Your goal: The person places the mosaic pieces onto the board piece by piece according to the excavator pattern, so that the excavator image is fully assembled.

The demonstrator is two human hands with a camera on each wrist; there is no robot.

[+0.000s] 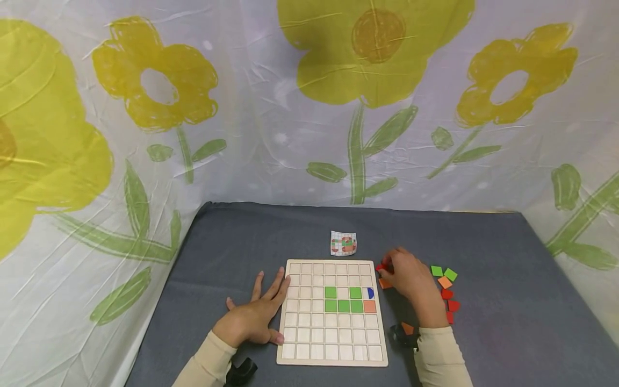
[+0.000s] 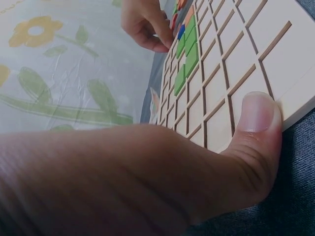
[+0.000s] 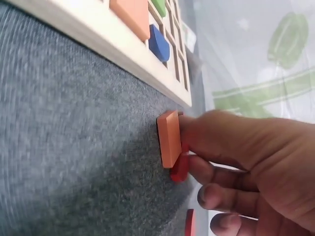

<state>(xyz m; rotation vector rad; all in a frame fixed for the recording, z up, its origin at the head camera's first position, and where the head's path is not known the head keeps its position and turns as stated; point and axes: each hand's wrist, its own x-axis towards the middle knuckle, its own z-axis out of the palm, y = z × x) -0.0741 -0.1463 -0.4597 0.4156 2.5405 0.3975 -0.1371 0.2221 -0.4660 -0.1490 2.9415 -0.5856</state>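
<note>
A wooden grid board (image 1: pixel 302 321) lies on the dark cloth, with several green tiles (image 1: pixel 344 306), an orange tile (image 1: pixel 369 306) and a blue piece (image 1: pixel 370 293) in its cells. My left hand (image 1: pixel 256 317) is spread along the board's left side; in the left wrist view its thumb (image 2: pixel 258 118) rests on the board's edge. Beyond the board's upper right corner, my right hand (image 1: pixel 406 274) pinches a small red piece (image 3: pixel 180 168) between thumb and index finger. Right by those fingertips lies a loose orange tile (image 3: pixel 169 138). The fingers partly hide the red piece's shape.
Right of my right hand, loose green (image 1: pixel 437 271), orange (image 1: pixel 445 282) and red pieces (image 1: pixel 453 306) lie in a rough column. Another orange piece (image 1: pixel 408 328) sits near the right wrist. A small printed pattern card (image 1: pixel 343 243) lies behind the board, before a flowered curtain (image 1: pixel 261 161).
</note>
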